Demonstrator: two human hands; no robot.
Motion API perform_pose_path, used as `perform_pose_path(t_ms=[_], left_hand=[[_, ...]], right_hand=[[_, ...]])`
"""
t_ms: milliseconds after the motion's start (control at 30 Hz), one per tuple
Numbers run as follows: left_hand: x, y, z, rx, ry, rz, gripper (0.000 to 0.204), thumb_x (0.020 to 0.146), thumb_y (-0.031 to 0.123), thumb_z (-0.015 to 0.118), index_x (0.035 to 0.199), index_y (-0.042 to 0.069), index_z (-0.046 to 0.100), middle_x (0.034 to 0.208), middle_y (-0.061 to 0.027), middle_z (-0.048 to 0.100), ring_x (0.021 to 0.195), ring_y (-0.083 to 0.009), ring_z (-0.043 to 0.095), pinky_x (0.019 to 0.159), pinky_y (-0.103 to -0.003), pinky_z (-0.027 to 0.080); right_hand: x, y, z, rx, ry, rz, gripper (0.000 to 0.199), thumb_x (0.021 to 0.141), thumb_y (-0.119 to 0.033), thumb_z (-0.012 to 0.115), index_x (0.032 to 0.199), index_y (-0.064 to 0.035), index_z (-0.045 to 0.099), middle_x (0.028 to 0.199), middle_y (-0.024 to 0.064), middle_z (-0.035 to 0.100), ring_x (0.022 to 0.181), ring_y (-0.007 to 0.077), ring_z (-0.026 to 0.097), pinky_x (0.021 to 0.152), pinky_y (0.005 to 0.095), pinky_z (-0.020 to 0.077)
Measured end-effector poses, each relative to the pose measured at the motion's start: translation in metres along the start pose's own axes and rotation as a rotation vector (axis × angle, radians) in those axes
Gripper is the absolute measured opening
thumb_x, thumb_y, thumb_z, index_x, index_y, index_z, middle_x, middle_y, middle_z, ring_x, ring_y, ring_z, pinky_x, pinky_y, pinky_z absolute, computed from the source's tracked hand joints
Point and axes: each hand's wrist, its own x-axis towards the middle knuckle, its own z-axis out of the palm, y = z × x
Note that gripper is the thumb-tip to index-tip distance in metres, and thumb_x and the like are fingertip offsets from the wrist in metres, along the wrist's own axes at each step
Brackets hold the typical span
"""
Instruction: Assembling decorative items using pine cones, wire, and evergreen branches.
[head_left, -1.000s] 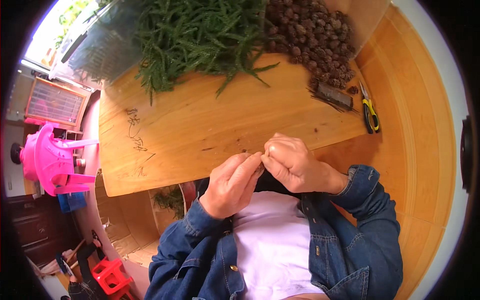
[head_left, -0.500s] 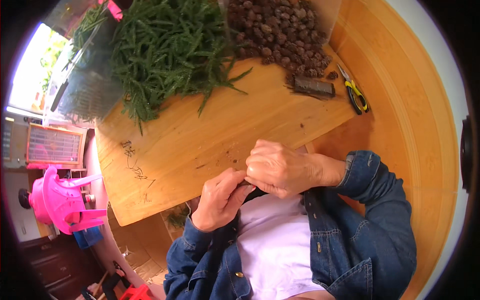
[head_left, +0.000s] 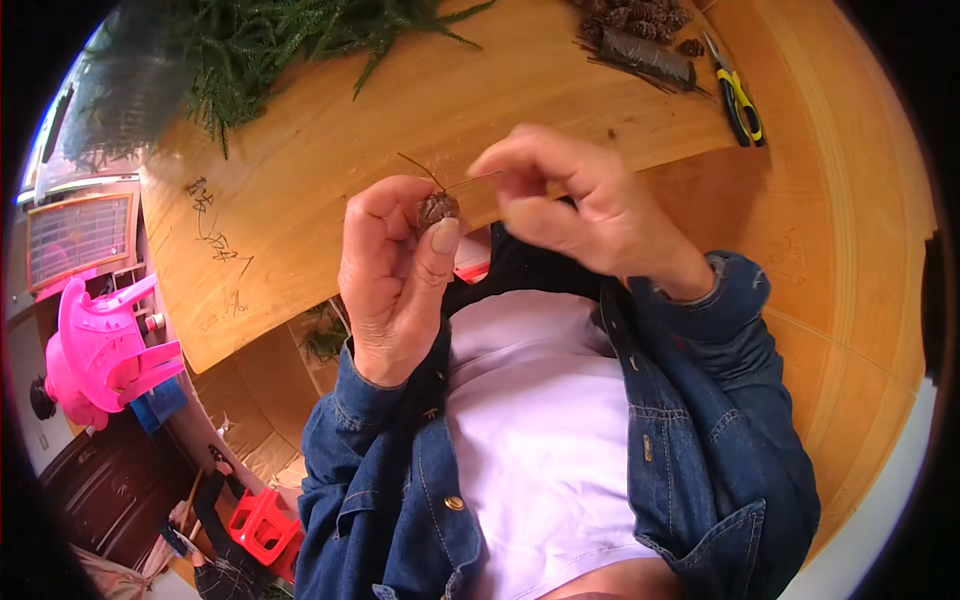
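Observation:
My left hand pinches a small brown cone between thumb and fingers, raised in front of my chest. A thin wire sticks out of the cone; my right hand grips its other end just to the right. Both hands hover over the near edge of a wooden table. Denim sleeves cover both forearms.
Green needle sprigs lie at the table's far left. A pile of brown cones and a bundle of wire sit at the far right, beside yellow-handled pliers. A pink plastic chair stands on the floor at left.
Both hands have risen closer to the camera and moved apart; the cone and wire between them now show. The view has tilted down, so less of the table's far side is seen.

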Motion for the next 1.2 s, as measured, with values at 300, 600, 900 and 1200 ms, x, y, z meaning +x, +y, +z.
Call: perform_pose_path(t_ms=[300, 600, 900, 1200], left_hand=[[-0.005, -0.01, -0.009, 0.442, -0.057, 0.152, 0.025, 0.092, 0.002, 0.055, 0.115, -0.006, 0.05, 0.093, -0.0112, 0.06, 0.079, -0.0143, 0.059, 0.072, -0.024, 0.048], [0.023, 0.006, -0.007, 0.724, -0.169, 0.142, 0.018, 0.09, 0.003, 0.058, 0.106, -0.004, 0.055, 0.08, -0.0126, 0.06, 0.067, -0.0179, 0.061, 0.062, -0.025, 0.049], [0.037, 0.008, -0.008, 0.739, -0.103, 0.163, 0.007, 0.088, 0.004, 0.06, 0.093, -0.002, 0.06, 0.073, -0.0089, 0.057, 0.063, -0.0155, 0.057, 0.056, -0.025, 0.045], [0.042, 0.01, -0.011, 0.562, -0.006, 0.052, 0.009, 0.088, 0.005, 0.062, 0.09, -0.003, 0.061, 0.075, -0.0049, 0.059, 0.07, -0.0117, 0.056, 0.062, -0.022, 0.044]], right_hand=[[0.007, 0.018, 0.032, 0.078, 0.061, -0.077, 0.021, 0.094, -0.012, 0.056, 0.107, 0.0041, 0.06, 0.084, 0.0053, 0.054, 0.078, 0.0119, 0.055, 0.066, 0.0242, 0.0465], [0.013, 0.034, 0.026, 0.098, 0.072, -0.049, 0.021, 0.096, -0.011, 0.052, 0.106, 0.0051, 0.06, 0.087, 0.0088, 0.058, 0.077, 0.0141, 0.058, 0.066, 0.0242, 0.0485], [0.015, 0.031, 0.022, 0.104, 0.076, -0.038, 0.022, 0.097, -0.011, 0.05, 0.107, 0.0059, 0.059, 0.086, 0.0112, 0.063, 0.072, 0.0141, 0.063, 0.062, 0.0244, 0.0511], [0.02, 0.021, 0.021, 0.232, -0.035, 0.1, 0.022, 0.097, -0.011, 0.049, 0.112, 0.0037, 0.056, 0.084, 0.0075, 0.058, 0.067, 0.0121, 0.059, 0.061, 0.0239, 0.0495]])
